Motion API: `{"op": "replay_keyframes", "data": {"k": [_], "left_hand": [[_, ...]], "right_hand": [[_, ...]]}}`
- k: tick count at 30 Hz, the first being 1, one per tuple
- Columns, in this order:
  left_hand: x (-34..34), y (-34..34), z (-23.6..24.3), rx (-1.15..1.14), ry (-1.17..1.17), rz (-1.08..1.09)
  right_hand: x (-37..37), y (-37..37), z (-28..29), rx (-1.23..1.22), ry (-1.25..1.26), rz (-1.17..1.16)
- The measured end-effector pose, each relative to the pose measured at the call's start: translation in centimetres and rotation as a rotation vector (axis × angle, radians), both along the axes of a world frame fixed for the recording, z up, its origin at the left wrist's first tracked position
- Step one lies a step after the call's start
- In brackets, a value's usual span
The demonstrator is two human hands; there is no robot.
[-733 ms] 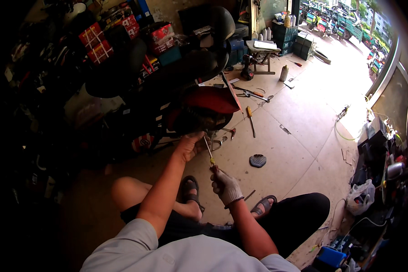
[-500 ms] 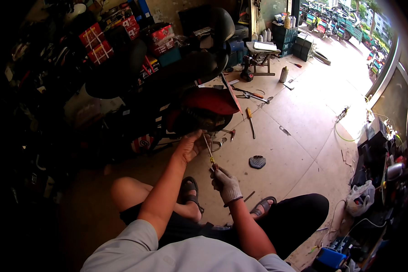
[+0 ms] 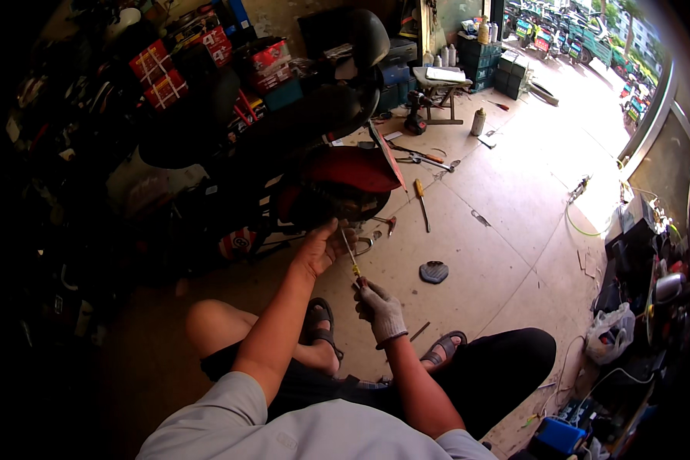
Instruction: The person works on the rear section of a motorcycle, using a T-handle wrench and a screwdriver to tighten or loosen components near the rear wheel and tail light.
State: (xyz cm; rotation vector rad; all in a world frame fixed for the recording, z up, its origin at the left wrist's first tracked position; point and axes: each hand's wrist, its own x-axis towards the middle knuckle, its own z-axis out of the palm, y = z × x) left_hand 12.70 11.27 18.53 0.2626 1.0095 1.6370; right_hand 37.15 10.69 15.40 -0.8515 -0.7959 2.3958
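Observation:
My right hand (image 3: 381,308), in a pale knit glove, is closed round the handle of a screwdriver (image 3: 350,251). Its shaft slants up and away toward the rear of a dark scooter with a red rear fender (image 3: 354,169). At the shaft's far end is my bare left hand (image 3: 326,248), its fingers curled below the dark wheel (image 3: 364,207). Shadow hides what those fingers hold and what the screwdriver's tip touches. A bent metal piece (image 3: 369,244) lies just right of my left hand.
On the tiled floor lie a yellow-handled screwdriver (image 3: 422,205), a dark flat pad (image 3: 434,272), pliers-like tools (image 3: 429,159) and a spray can (image 3: 478,123). A low stool (image 3: 441,96) and a power drill (image 3: 415,115) stand farther off. Clutter with a plastic bag (image 3: 610,333) lines the right side.
The whole view has shifted slightly. Both hands and the screwdriver keep nearly the same position against the scooter.

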Motion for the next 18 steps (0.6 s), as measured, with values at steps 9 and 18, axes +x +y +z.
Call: {"op": "replay_keyframes", "data": {"k": [9, 18], "left_hand": [[0.7, 0.9, -2.5, -0.109, 0.141, 0.037], [0.7, 4.1, -8.1, -0.288, 0.240, 0.099]], "right_hand": [[0.0, -0.4, -1.3, 0.131, -0.158, -0.050], [-1.8, 0.5, -1.8, -0.054, -0.210, -0.077]]}}
